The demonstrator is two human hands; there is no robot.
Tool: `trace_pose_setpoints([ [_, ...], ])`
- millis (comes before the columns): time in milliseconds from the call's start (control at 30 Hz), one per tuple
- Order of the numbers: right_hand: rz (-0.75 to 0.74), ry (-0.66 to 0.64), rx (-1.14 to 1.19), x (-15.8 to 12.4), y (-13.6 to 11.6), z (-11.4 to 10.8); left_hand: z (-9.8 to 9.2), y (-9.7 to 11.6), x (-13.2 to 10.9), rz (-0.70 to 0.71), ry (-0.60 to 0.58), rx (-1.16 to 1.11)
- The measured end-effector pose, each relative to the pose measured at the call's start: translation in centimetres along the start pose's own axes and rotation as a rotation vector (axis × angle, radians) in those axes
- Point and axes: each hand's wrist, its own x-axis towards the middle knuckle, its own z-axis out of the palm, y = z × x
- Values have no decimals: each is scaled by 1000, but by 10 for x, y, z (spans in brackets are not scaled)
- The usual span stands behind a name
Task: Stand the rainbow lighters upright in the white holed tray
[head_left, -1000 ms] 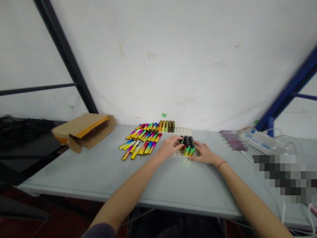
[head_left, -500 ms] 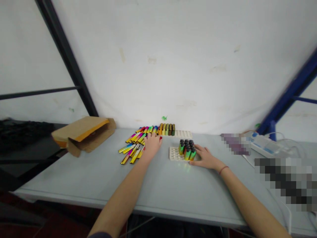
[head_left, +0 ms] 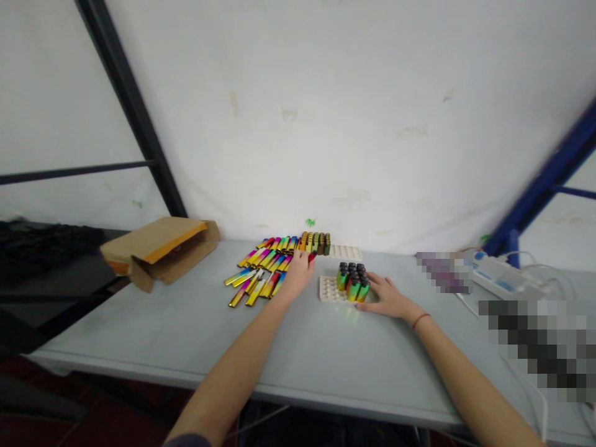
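Observation:
My left hand (head_left: 300, 273) is closed, pinching a small red shiny lighter-like piece (head_left: 311, 256) whose far end looks dark. Just left of it lies a loose pile of shiny rainbow-and-gold flat tubes (head_left: 258, 287), partly covered by that hand. On the right, my right hand (head_left: 386, 299) grips the right end of a white holed tray (head_left: 329, 290), thumb at its front corner and fingers along its side. Several green-and-orange lighter-like pieces with black tops (head_left: 354, 287) stand upright in this tray, leaving its left holes bare.
A second white tray (head_left: 347, 252) by the wall holds gold-topped upright pieces (head_left: 315, 242). An open cardboard box (head_left: 161, 248) lies at the left. A purple pixelated object (head_left: 442, 273), a power strip (head_left: 500, 276) and cables occupy the right side.
My left hand has moved right, off the pile, and its fingers have closed with the red piece showing beyond them. My right hand and the near tray have stayed in place.

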Motion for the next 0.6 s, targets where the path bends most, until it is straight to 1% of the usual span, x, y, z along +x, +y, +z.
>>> trace_pose_setpoints([
  [33, -1, 1, 1, 0, 0, 0, 1, 1, 0, -42, 42, -144],
  [67, -2, 0, 1, 0, 1, 0, 3, 3, 0, -93, 58, -292],
  [167, 9, -6, 3, 0, 0, 0, 8, 13, -2, -235, 13, -690],
  [267, 20, -8, 10, 0, -1, -1, 11, 23, -4, -317, -10, -942],
  [333, 15, -6, 15, 0, -2, -1, 9, 28, -4, -383, -35, -1032],
  [433, 8, -2, 20, 0, -1, 0, 6, 32, -5, -482, -51, -1097],
  [500, 8, 4, 24, 0, 0, 1, 5, 31, -6, -524, -23, -1093],
  [600, 12, 12, 30, 0, 1, 1, 9, 28, -9, -538, 27, -1051],
])
